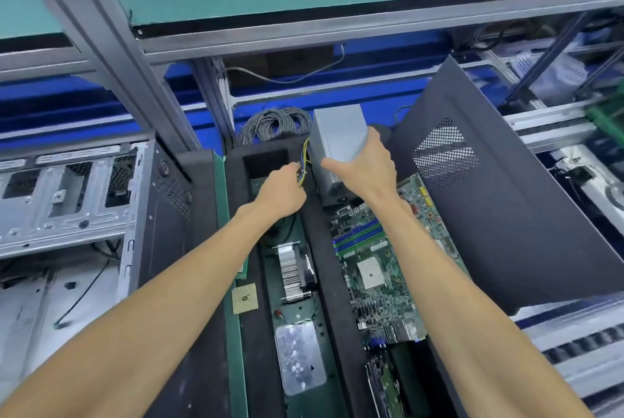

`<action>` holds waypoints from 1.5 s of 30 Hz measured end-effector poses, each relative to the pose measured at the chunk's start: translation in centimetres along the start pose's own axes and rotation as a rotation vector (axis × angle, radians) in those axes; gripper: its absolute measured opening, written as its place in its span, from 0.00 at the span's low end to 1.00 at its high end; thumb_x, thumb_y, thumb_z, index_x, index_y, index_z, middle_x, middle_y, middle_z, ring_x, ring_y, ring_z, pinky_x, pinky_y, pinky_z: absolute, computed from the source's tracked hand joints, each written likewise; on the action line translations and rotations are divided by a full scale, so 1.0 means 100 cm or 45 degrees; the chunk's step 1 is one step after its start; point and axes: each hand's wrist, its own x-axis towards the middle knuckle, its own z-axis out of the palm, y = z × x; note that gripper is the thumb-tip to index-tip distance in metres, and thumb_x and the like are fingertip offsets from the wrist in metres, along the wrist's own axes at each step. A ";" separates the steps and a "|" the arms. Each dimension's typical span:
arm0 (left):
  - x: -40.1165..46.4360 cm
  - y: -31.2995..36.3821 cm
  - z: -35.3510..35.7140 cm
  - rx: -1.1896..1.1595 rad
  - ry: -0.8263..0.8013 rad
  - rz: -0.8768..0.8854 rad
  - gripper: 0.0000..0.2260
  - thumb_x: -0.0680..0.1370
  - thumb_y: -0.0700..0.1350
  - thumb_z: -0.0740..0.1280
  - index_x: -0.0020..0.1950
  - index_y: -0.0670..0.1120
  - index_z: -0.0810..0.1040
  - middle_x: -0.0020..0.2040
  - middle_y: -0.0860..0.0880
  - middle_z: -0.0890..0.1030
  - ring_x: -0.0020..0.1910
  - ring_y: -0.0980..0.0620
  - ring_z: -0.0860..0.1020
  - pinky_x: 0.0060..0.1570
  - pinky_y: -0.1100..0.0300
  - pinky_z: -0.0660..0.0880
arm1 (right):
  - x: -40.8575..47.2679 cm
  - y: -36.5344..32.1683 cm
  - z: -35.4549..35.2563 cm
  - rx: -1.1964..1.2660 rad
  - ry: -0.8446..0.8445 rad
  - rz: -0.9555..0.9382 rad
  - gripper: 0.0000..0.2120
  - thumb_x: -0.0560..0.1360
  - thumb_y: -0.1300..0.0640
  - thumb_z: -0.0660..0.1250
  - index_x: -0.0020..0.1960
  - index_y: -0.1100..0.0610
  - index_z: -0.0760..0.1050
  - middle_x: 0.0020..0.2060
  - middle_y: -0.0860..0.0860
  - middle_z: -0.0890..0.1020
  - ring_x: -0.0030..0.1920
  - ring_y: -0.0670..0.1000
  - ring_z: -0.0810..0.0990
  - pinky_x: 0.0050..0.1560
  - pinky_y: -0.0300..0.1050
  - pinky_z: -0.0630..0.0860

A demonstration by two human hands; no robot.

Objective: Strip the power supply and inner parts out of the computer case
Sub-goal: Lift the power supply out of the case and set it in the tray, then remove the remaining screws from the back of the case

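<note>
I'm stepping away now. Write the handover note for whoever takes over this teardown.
Right hand grips the grey power supply, held up over the far end of the black tray.
Left hand pinches the supply's cable bundle in its fingers.
Done: motherboard, heatsink with fan and CPU chip already lie out; side panel leans at right.
Left: set the supply and cables down; check the open case at left for remaining parts.
</note>
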 end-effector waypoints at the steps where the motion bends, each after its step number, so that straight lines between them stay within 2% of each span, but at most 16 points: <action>1: 0.000 -0.001 0.001 0.004 -0.017 -0.010 0.25 0.81 0.38 0.62 0.78 0.44 0.63 0.69 0.40 0.75 0.62 0.39 0.77 0.55 0.54 0.73 | 0.003 0.000 0.001 -0.017 -0.014 0.012 0.42 0.63 0.38 0.76 0.68 0.57 0.65 0.53 0.49 0.75 0.53 0.56 0.77 0.45 0.51 0.75; 5: 0.000 -0.005 0.009 0.014 -0.114 -0.044 0.27 0.80 0.37 0.61 0.79 0.43 0.61 0.66 0.40 0.77 0.61 0.40 0.76 0.53 0.55 0.72 | 0.011 -0.002 0.005 -0.094 -0.079 0.036 0.48 0.63 0.37 0.76 0.73 0.60 0.62 0.64 0.54 0.75 0.61 0.60 0.77 0.53 0.55 0.77; 9: 0.002 -0.008 0.010 0.007 -0.119 -0.067 0.28 0.79 0.37 0.61 0.79 0.42 0.61 0.66 0.41 0.77 0.62 0.41 0.76 0.53 0.56 0.71 | 0.016 -0.001 0.004 -0.135 -0.129 0.053 0.49 0.64 0.36 0.76 0.74 0.60 0.60 0.65 0.55 0.74 0.61 0.60 0.76 0.54 0.54 0.75; 13: 0.000 -0.013 0.011 0.051 -0.180 -0.084 0.31 0.78 0.38 0.61 0.81 0.43 0.56 0.67 0.39 0.76 0.69 0.38 0.70 0.61 0.51 0.72 | 0.019 0.000 0.003 -0.196 -0.184 0.065 0.50 0.66 0.36 0.75 0.75 0.61 0.58 0.66 0.55 0.72 0.63 0.60 0.75 0.55 0.55 0.75; 16: -0.007 -0.011 0.012 0.118 -0.244 -0.072 0.32 0.79 0.40 0.62 0.82 0.43 0.54 0.75 0.40 0.69 0.76 0.38 0.62 0.69 0.50 0.66 | 0.018 -0.001 0.008 -0.228 -0.189 0.039 0.50 0.66 0.36 0.76 0.75 0.61 0.57 0.67 0.55 0.71 0.64 0.60 0.74 0.53 0.54 0.74; 21: -0.015 -0.015 0.005 0.089 -0.192 0.019 0.27 0.79 0.37 0.62 0.79 0.44 0.64 0.79 0.43 0.61 0.77 0.43 0.62 0.73 0.53 0.64 | 0.015 0.011 0.012 -0.198 -0.262 0.065 0.51 0.67 0.38 0.76 0.76 0.60 0.54 0.69 0.55 0.67 0.66 0.60 0.71 0.54 0.56 0.74; 23: -0.016 -0.016 0.001 0.068 -0.176 0.054 0.25 0.79 0.37 0.62 0.78 0.45 0.67 0.79 0.45 0.60 0.76 0.45 0.64 0.71 0.54 0.65 | 0.008 0.024 0.013 -0.122 -0.295 0.080 0.49 0.67 0.41 0.78 0.75 0.60 0.54 0.70 0.55 0.65 0.67 0.59 0.70 0.58 0.58 0.74; 26: -0.016 -0.013 -0.003 0.030 -0.168 0.084 0.23 0.81 0.39 0.62 0.77 0.45 0.68 0.77 0.44 0.65 0.69 0.44 0.72 0.64 0.56 0.70 | 0.002 0.034 0.012 -0.032 -0.290 0.060 0.48 0.67 0.44 0.79 0.74 0.61 0.55 0.69 0.55 0.64 0.67 0.58 0.69 0.58 0.55 0.74; 28: -0.016 -0.011 -0.002 0.039 -0.168 0.083 0.23 0.81 0.40 0.62 0.77 0.46 0.67 0.76 0.42 0.67 0.65 0.41 0.76 0.56 0.57 0.70 | 0.006 0.033 0.009 -0.013 -0.332 0.072 0.54 0.67 0.42 0.79 0.78 0.61 0.51 0.74 0.56 0.61 0.72 0.58 0.65 0.64 0.55 0.72; 31: -0.022 -0.007 -0.003 0.019 -0.143 0.088 0.24 0.81 0.40 0.62 0.78 0.45 0.66 0.76 0.42 0.66 0.65 0.39 0.76 0.56 0.57 0.70 | 0.006 0.028 0.001 0.031 -0.350 0.087 0.60 0.68 0.34 0.75 0.81 0.59 0.43 0.79 0.57 0.53 0.78 0.58 0.56 0.72 0.60 0.65; 33: -0.027 -0.004 -0.007 0.008 -0.112 0.108 0.24 0.81 0.39 0.62 0.78 0.44 0.66 0.75 0.42 0.66 0.65 0.40 0.76 0.58 0.57 0.70 | 0.003 0.022 -0.006 0.062 -0.241 0.045 0.57 0.71 0.31 0.70 0.82 0.57 0.42 0.80 0.57 0.51 0.80 0.57 0.54 0.74 0.60 0.61; 36: -0.037 0.004 -0.019 -0.008 -0.034 0.156 0.23 0.81 0.39 0.62 0.76 0.45 0.68 0.74 0.42 0.68 0.64 0.42 0.76 0.60 0.56 0.71 | -0.004 0.006 -0.016 0.148 -0.090 -0.085 0.47 0.75 0.34 0.68 0.82 0.54 0.49 0.79 0.53 0.58 0.78 0.52 0.59 0.74 0.54 0.63; 39: -0.053 0.011 -0.039 -0.057 0.045 0.192 0.20 0.81 0.40 0.62 0.74 0.48 0.71 0.73 0.45 0.70 0.64 0.47 0.76 0.54 0.62 0.68 | -0.017 -0.019 -0.020 0.232 -0.055 -0.221 0.41 0.76 0.36 0.67 0.81 0.52 0.56 0.76 0.50 0.64 0.76 0.49 0.63 0.69 0.43 0.63; 41: -0.068 0.012 -0.055 -0.075 0.089 0.204 0.20 0.81 0.40 0.63 0.74 0.49 0.71 0.73 0.47 0.72 0.65 0.49 0.74 0.53 0.66 0.65 | -0.029 -0.039 -0.016 0.277 -0.078 -0.295 0.38 0.77 0.38 0.67 0.80 0.52 0.58 0.76 0.49 0.66 0.75 0.48 0.64 0.66 0.40 0.62; 44: -0.097 0.008 -0.079 -0.095 0.143 0.221 0.20 0.81 0.40 0.63 0.74 0.48 0.71 0.72 0.48 0.74 0.69 0.49 0.73 0.65 0.59 0.67 | -0.049 -0.071 -0.003 0.304 -0.123 -0.393 0.35 0.78 0.40 0.67 0.79 0.52 0.60 0.75 0.48 0.67 0.74 0.47 0.65 0.65 0.39 0.63; 45: -0.108 0.004 -0.087 -0.098 0.166 0.228 0.20 0.81 0.40 0.63 0.73 0.48 0.72 0.71 0.49 0.75 0.69 0.50 0.73 0.66 0.59 0.67 | -0.057 -0.082 0.003 0.311 -0.131 -0.423 0.34 0.78 0.41 0.67 0.79 0.52 0.61 0.75 0.48 0.68 0.73 0.47 0.66 0.66 0.40 0.64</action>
